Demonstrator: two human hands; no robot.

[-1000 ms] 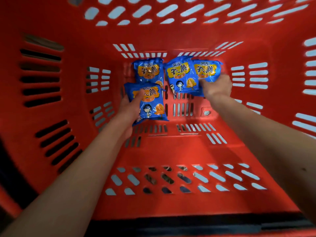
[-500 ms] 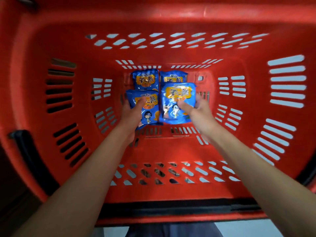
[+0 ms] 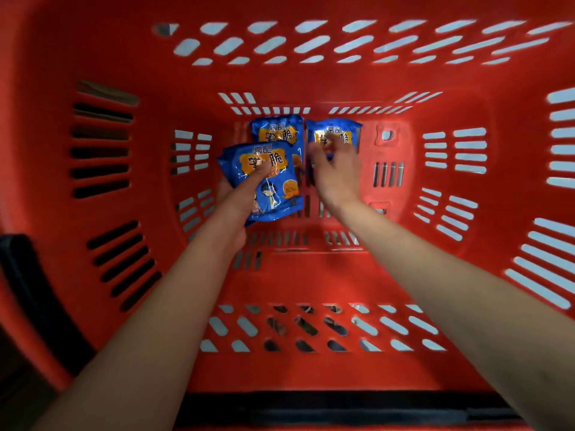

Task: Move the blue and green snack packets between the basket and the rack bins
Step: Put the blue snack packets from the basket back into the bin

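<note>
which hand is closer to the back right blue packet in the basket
Right. The right hand reaches over the back-right packet; the left hand is off to its left, gripping the front packet.

Both forearms reaching forward, down; left hand [image 3: 238, 197] gripping packet [image 3: 270, 178], thumb pressing on top; right hand [image 3: 337, 174] reaching, fingers spread, blurred, grip unclear.
</note>
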